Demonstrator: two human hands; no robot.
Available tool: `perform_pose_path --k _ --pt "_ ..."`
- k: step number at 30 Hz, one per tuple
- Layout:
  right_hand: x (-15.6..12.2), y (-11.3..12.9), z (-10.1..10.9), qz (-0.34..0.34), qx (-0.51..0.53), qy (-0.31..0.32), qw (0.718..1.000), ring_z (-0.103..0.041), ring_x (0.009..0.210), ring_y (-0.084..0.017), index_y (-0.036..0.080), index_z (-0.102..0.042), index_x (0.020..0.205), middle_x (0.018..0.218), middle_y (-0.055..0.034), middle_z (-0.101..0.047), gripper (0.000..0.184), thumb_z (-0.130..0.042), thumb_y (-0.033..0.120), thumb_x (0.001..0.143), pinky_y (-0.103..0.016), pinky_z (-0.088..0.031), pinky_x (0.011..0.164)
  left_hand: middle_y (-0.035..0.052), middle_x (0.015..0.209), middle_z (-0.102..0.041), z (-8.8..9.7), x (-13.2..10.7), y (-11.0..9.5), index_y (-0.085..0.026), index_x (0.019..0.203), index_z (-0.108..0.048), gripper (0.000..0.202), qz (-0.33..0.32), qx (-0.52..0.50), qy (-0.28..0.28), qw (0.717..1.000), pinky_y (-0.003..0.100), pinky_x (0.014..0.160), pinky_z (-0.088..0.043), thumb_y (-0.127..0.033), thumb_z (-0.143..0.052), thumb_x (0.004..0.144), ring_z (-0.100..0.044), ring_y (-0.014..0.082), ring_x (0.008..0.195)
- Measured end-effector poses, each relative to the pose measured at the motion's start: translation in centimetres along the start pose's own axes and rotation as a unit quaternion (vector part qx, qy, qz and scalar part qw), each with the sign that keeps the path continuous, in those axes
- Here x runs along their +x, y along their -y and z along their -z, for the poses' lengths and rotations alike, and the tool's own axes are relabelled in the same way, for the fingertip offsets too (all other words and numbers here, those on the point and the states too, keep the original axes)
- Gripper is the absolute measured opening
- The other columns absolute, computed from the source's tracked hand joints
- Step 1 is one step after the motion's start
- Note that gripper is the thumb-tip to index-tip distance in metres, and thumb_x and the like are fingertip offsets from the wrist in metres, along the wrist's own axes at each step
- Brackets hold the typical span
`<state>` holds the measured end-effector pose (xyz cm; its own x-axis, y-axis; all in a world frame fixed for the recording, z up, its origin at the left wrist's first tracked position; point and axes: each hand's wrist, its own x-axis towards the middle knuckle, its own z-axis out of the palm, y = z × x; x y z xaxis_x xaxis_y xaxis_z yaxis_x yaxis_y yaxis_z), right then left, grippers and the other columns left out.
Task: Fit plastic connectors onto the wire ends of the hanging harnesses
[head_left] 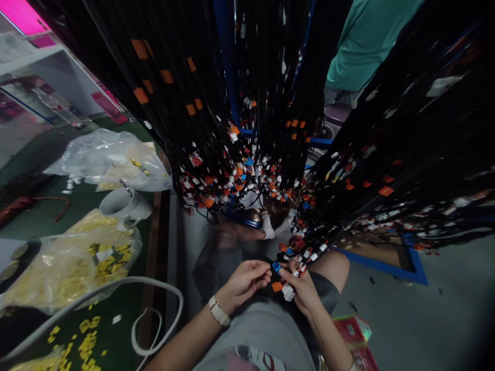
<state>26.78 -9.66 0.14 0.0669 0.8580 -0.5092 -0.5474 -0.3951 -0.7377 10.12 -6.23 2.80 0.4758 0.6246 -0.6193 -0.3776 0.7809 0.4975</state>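
Note:
My left hand (247, 281), with a pale watch at the wrist, is closed in a pinch against a small blue connector (277, 267) at the end of a black cable. My right hand (301, 288) grips a bunch of cable ends with white, red and orange connectors (288, 291). Both hands meet over my lap, just below thick curtains of hanging black cable harnesses (251, 154) whose coloured plug ends dangle in front of me.
A green-topped table (112, 304) on the left carries clear bags of yellow parts (65, 263), a white mug (124, 206), loose yellow pieces and a white cord (154, 330). A person in a teal shirt (363, 46) stands behind the cables. A red box (353, 335) lies by my right leg.

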Motion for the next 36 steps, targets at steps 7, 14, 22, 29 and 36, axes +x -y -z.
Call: perform_pose_path --k 7,14,22,29,36 --pt "-0.34 0.37 -0.23 -0.014 0.001 0.006 1.0 -0.053 0.056 -0.011 0.021 -0.039 0.06 0.08 -0.0019 -0.069 0.047 -0.084 0.027 0.053 -0.026 -0.041 0.054 0.0046 0.071 -0.063 -0.16 0.32 0.13 -0.007 0.072 -0.066 0.025 -0.01 0.019 -0.014 1.0 0.012 0.045 -0.037 -0.025 -0.08 0.062 -0.054 0.0048 0.056" --pt "-0.24 0.34 -0.23 -0.015 0.008 0.01 1.0 -0.053 0.058 -0.011 0.021 -0.039 0.06 0.081 -0.0017 -0.069 0.047 -0.085 0.026 0.053 -0.026 -0.041 0.055 0.004 0.068 -0.065 -0.5 0.28 -0.12 -0.01 0.07 -0.062 0.022 -0.007 0.008 -0.029 1.0 0.014 0.05 -0.044 -0.021 -0.08 0.061 -0.057 0.0068 0.055" --pt "-0.11 0.1 -0.02 -0.016 0.008 0.021 1.0 -0.055 0.059 -0.012 0.021 -0.039 0.061 0.082 -0.0014 -0.069 0.046 -0.084 0.025 0.054 -0.027 -0.041 0.057 0.0049 0.072 -0.065 -0.41 0.31 0.01 -0.008 0.084 -0.068 0.028 0.001 0.009 -0.027 1.0 0.015 0.057 -0.049 -0.022 -0.08 0.063 -0.059 0.0069 0.059" --pt "-0.32 0.29 -0.18 -0.014 0.003 0.024 1.0 -0.055 0.061 -0.014 0.021 -0.038 0.061 0.08 -0.0016 -0.069 0.047 -0.084 0.027 0.053 -0.027 -0.041 0.057 0.0045 0.068 -0.065 -0.65 0.51 0.08 -0.007 0.083 -0.069 0.03 -0.019 0.045 -0.029 0.998 0.016 0.056 -0.046 -0.021 -0.082 0.06 -0.058 0.0073 0.057" --pt "-0.58 0.52 -0.27 -0.011 -0.003 0.049 0.999 -0.055 0.061 -0.014 0.021 -0.037 0.06 0.075 -0.001 -0.067 0.047 -0.083 0.027 0.054 -0.026 -0.04 0.055 0.0033 0.067 -0.062 -0.71 0.72 -0.36 -0.007 0.085 -0.07 0.034 -0.048 0.086 -0.026 0.995 0.017 0.054 -0.039 -0.027 -0.082 0.06 -0.051 0.0059 0.056"
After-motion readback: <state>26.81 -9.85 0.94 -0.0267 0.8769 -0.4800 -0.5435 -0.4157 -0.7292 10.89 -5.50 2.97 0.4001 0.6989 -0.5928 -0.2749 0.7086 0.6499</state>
